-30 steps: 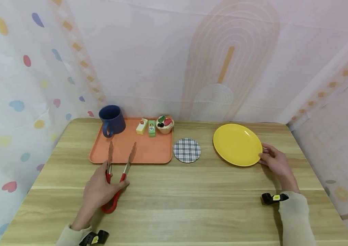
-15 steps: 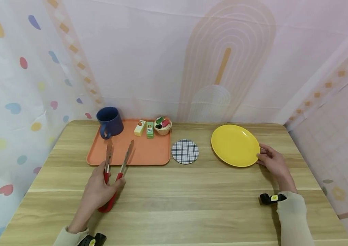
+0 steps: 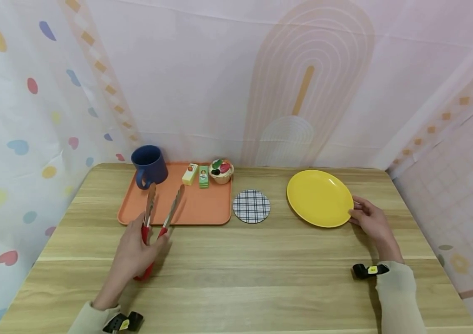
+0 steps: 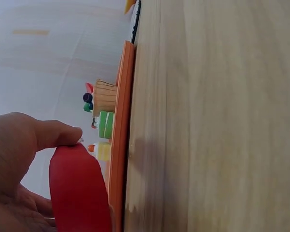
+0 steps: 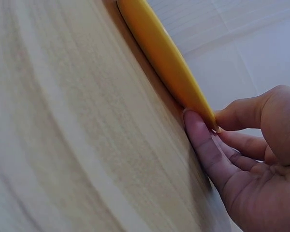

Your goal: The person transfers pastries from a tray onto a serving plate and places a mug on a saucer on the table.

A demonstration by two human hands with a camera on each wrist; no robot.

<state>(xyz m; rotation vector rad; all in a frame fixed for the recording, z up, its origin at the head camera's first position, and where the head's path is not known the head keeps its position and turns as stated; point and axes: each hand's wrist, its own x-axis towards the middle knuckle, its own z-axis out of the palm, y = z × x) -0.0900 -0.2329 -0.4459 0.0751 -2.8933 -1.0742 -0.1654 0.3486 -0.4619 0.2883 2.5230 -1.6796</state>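
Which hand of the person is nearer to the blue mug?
Left. The left hand holds the red-handled tongs on the near side of the blue mug; the right hand is much farther, to the mug's right, pinching the edge of the yellow plate.

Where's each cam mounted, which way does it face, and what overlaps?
Head: worn on the head, facing forward and down at the wooden table; left hand, right hand and beige sleeves show.
Left wrist: on that wrist, image turned sideways, looking past the red-handled tongs to the orange tray; part of the left hand shows.
Right wrist: on that wrist, image tilted, facing the yellow plate; right thumb and fingers show at its rim.
Shared: head and left wrist, tongs and tray; head and right wrist, plate.
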